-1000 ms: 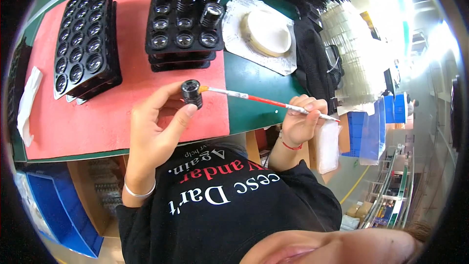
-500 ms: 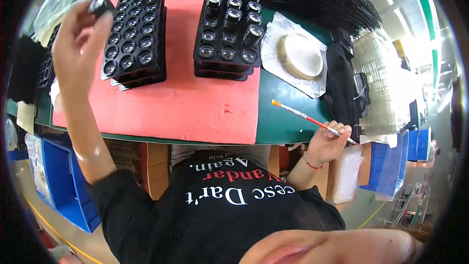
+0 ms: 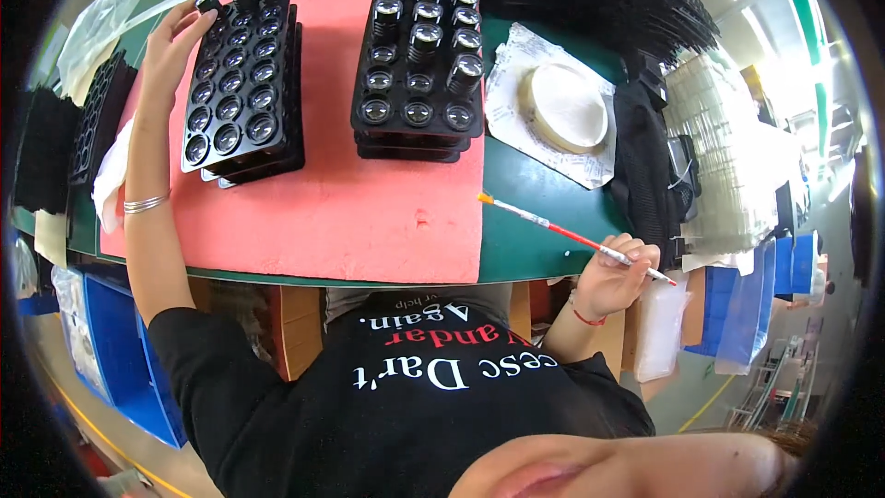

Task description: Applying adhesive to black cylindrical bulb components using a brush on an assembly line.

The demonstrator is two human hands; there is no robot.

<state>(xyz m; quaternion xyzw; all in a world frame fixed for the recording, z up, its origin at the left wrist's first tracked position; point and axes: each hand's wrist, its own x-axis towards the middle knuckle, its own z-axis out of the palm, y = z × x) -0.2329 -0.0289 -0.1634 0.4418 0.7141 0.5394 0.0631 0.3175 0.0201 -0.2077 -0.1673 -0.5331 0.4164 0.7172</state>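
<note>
My left hand [image 3: 168, 53] reaches to the far left corner of the left black tray [image 3: 263, 163], thumb and fingers closed round a short black lens barrel [image 3: 206, 2]. Two similar barrels stand beside it along that tray's far end, and rows of glass lenses fill the holes nearer me. Whether the gripped barrel rests fully in its hole, I cannot tell. Low on the right, my right hand [image 3: 613, 278] grips a thin paintbrush [image 3: 553, 227] with a red and white handle, its orange bristles pointing left over the edge of the pink mat [image 3: 369, 221].
A second black tray [image 3: 410, 143] of lenses and taller barrels stands to the right on the mat. Beyond it, a round whitish dish [image 3: 569, 106] sits on a white sheet [image 3: 590, 164]. Stacked black trays [image 3: 645, 14] and clear plastic trays [image 3: 714, 138] crowd the right side.
My left hand has brought the lens barrel from above the left tray's edge down to its far left corner. The brush tip has shifted left; both trays appear slightly shifted in view.
</note>
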